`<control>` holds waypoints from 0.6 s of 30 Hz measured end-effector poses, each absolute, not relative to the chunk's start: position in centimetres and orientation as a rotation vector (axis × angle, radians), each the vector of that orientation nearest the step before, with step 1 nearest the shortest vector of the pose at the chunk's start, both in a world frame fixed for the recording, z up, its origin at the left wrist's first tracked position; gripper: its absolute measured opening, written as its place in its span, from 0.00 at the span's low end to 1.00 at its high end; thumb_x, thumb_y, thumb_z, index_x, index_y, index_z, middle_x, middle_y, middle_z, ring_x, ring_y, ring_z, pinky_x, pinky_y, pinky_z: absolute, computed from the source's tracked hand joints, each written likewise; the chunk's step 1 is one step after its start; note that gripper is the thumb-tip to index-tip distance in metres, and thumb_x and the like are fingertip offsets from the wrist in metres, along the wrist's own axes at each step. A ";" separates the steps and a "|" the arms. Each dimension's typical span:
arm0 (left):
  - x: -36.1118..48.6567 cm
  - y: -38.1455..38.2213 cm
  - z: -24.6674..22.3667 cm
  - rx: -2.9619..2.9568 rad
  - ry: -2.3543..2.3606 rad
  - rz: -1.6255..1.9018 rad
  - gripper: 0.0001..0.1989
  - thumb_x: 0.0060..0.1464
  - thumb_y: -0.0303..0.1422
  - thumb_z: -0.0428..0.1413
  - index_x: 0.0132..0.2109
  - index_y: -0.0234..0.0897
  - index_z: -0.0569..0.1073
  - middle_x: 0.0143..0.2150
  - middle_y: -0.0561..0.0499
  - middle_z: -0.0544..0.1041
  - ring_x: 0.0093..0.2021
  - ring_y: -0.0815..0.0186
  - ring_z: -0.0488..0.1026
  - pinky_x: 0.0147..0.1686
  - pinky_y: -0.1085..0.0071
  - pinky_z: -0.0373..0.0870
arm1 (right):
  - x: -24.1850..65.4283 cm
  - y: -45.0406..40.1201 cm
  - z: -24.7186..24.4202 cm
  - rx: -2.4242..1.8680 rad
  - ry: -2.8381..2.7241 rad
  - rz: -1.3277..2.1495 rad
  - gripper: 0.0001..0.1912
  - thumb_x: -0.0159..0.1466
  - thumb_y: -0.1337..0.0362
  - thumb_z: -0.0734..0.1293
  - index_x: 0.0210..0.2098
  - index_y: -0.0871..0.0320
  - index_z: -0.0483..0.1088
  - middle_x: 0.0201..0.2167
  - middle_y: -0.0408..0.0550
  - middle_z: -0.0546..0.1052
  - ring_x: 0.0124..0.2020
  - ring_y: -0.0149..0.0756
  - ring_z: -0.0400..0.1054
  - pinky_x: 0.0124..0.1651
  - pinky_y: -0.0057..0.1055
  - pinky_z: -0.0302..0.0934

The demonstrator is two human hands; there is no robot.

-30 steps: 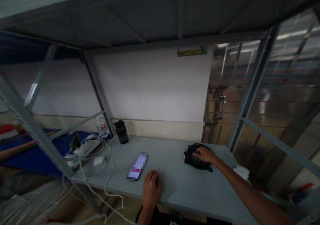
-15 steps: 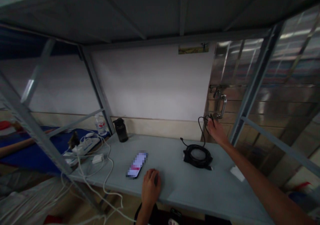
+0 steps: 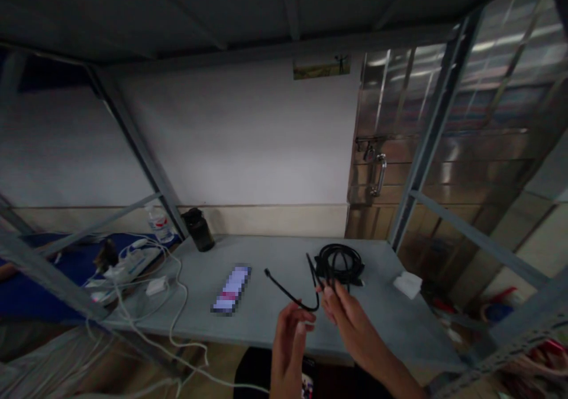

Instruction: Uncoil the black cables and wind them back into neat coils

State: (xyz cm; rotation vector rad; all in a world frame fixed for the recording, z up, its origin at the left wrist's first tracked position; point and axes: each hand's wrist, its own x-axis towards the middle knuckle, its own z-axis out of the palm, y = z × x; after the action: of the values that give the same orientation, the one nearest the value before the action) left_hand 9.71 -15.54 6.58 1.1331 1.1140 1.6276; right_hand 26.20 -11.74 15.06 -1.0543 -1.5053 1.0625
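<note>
Along the left edge of the flat grey tabletop (image 3: pixel 275 248) sits a small white charger block (image 3: pixel 157 286) among thin white cords. A dark, see-through bottle (image 3: pixel 198 233) stands near the back edge; nearer the front lies a rectangular phone (image 3: pixel 231 290) with a lit screen, grey surface showing between it and the hands. The left hand (image 3: pixel 290 335), fingers half curled, meets a bent black cable end; whether it grips, I cannot tell. The right hand (image 3: pixel 349 320) pinches the coiled black cable (image 3: pixel 356 263), whose loops rest toward the back. Crumpled white paper (image 3: pixel 408 285) lies by the right edge.
</note>
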 end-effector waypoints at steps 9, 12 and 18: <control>6.7 -16.4 7.2 0.579 1.276 1.440 0.27 0.42 0.49 0.79 0.45 0.42 0.83 0.51 0.42 0.85 0.56 0.47 0.83 0.52 0.61 0.81 | 27.4 -16.2 6.0 -1.204 -1.784 1.182 0.38 0.77 0.33 0.60 0.69 0.53 0.75 0.72 0.55 0.73 0.74 0.50 0.66 0.80 0.44 0.55; 6.8 -16.1 8.2 0.573 1.092 1.396 0.26 0.44 0.50 0.78 0.41 0.40 0.79 0.39 0.46 0.84 0.38 0.57 0.83 0.37 0.66 0.79 | 29.3 -16.5 6.1 -1.190 -1.746 1.158 0.33 0.77 0.33 0.61 0.62 0.51 0.80 0.60 0.54 0.82 0.62 0.48 0.76 0.69 0.39 0.69; 0.9 -14.6 13.3 0.516 1.236 1.525 0.30 0.36 0.48 0.80 0.38 0.38 0.75 0.29 0.57 0.75 0.21 0.74 0.64 0.21 0.76 0.63 | 40.0 -17.5 8.3 -1.433 -1.511 0.975 0.37 0.76 0.30 0.58 0.51 0.55 0.81 0.27 0.47 0.76 0.28 0.40 0.73 0.32 0.30 0.69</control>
State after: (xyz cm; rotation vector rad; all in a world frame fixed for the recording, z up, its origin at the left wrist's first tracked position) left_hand 0.85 -14.55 13.32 0.5161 1.2358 1.5252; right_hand 39.97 -17.53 8.33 -1.4328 -1.5108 0.9753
